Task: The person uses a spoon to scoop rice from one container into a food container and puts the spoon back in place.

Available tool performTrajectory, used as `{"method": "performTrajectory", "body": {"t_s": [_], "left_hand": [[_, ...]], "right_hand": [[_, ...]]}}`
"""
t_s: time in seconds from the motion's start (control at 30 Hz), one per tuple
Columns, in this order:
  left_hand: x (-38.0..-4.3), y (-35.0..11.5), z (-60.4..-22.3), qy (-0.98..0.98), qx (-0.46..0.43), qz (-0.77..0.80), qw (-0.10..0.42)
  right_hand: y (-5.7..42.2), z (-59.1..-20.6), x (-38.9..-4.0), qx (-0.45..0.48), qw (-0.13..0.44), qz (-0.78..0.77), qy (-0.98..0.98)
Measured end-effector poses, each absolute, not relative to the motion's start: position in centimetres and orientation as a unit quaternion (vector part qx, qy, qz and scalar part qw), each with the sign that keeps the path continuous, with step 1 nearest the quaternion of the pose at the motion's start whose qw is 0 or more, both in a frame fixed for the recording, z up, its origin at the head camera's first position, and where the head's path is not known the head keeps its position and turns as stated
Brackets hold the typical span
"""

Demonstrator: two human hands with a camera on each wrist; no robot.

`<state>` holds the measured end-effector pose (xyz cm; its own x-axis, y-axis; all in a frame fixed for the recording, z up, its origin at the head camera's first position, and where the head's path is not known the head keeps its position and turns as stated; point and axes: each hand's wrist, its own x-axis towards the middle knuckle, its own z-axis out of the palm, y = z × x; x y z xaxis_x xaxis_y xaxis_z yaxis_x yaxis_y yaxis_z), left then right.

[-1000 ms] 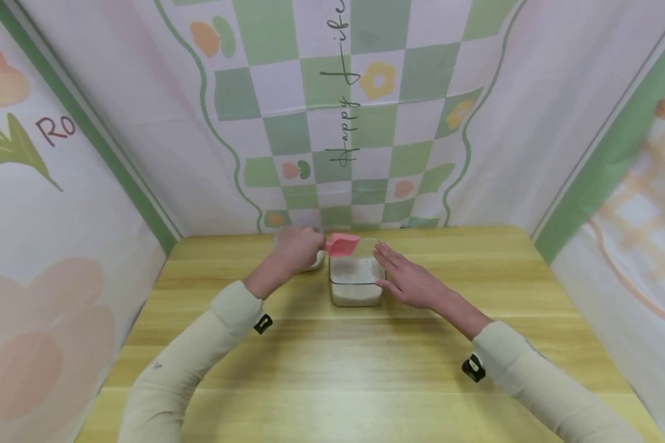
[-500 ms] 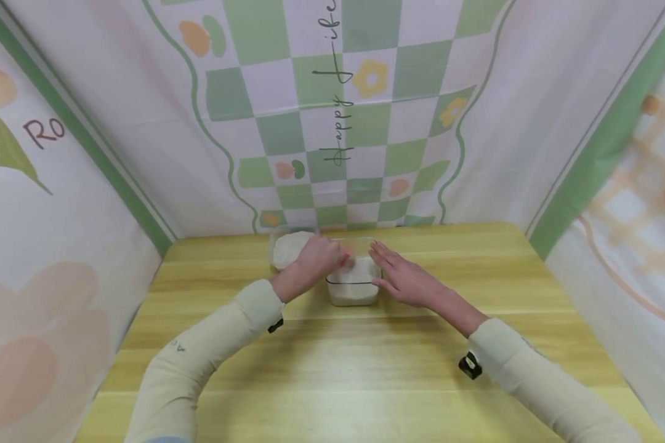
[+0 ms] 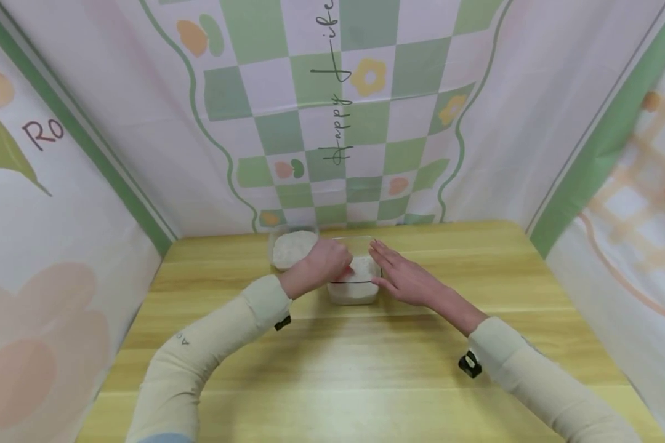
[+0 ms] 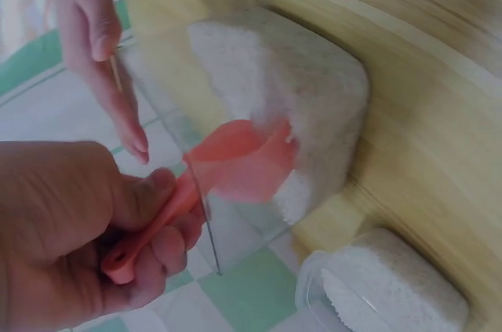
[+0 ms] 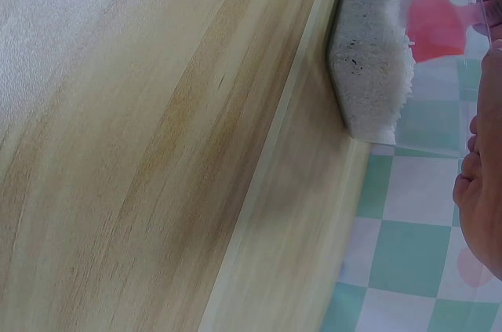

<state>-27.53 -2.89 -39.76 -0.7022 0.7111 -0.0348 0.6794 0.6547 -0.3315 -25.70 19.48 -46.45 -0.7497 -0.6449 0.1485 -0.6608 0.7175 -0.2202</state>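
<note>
My left hand [image 3: 322, 263] grips a pink scoop [image 4: 239, 161] by its handle, thumb along the top. The scoop's bowl dips into white rice inside a clear square container [image 3: 354, 282]; its tip meets the rice surface in the left wrist view. My right hand [image 3: 409, 282] rests with straight fingers at the container's right rim, thumb lower at the near corner. Through the clear wall in the right wrist view, the rice [image 5: 372, 57] fills the lower part. Behind my left hand stands a second, smaller clear container [image 3: 271, 251] heaped with rice.
Both containers stand near the back edge of a wooden table [image 3: 360, 369]. A checked green and white cloth [image 3: 327, 135] hangs right behind them, with more patterned cloth at the left and right sides.
My left hand has moved right from the smaller container, taking the scoop down into the larger one. The smaller container's rice has come into view. My right hand stays at the rim.
</note>
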Motion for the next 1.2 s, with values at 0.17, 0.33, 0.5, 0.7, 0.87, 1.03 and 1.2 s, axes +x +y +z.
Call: {"method": "performTrajectory", "body": {"t_s": [0.17,0.33,0.5,0.7,0.87,1.03,1.2], "left_hand": [[-28.2,-2.9,-39.3,-0.918,-0.370,0.130,-0.054],[-29.0,-2.5,-39.0,-0.923,-0.346,0.102,-0.132],[-29.4,-2.0,-39.0,-0.928,-0.322,0.060,-0.175],[-30.0,-2.1,-39.5,-0.934,-0.292,-0.020,-0.206],[-30.4,-2.5,-39.8,-0.932,-0.276,-0.068,-0.225],[-30.3,-3.3,-39.5,-0.924,-0.247,-0.142,-0.254],[-30.4,-5.1,-39.6,-0.903,-0.246,-0.235,-0.262]], "right_hand": [[19.5,-46.5,-25.8,0.357,0.036,0.126,-0.925],[19.4,-46.6,-25.9,0.359,0.036,0.126,-0.924],[19.3,-46.5,-25.8,0.362,0.038,0.124,-0.923],[19.2,-46.4,-25.6,0.365,0.044,0.127,-0.921],[19.3,-46.5,-25.7,0.359,0.039,0.121,-0.924],[19.4,-46.5,-25.8,0.358,0.029,0.121,-0.926],[19.5,-46.8,-26.0,0.358,0.035,0.121,-0.925]]}}
